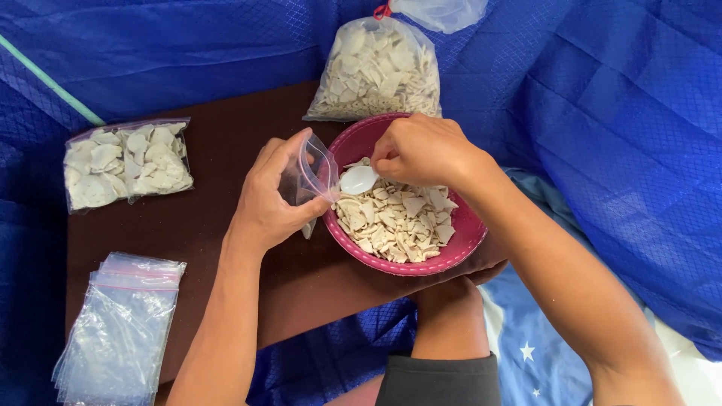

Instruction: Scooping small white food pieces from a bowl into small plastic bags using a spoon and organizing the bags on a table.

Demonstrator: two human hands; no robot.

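My left hand [271, 195] grips a small clear zip bag [312, 169], held open at the left rim of a pink bowl [466, 229]. The bowl holds several pale, flat chips [395, 218]. My right hand [421, 150] hovers over the bowl and pinches a white spoon [357, 179], whose scoop points at the bag's mouth. Both hands sit above a dark brown board [218, 218].
A filled, sealed zip bag of chips [126, 162] lies at the board's left. A stack of empty zip bags [120, 331] rests at the front left. A large clear sack of chips [376, 71] stands behind the bowl. Blue tarp [602, 98] surrounds everything.
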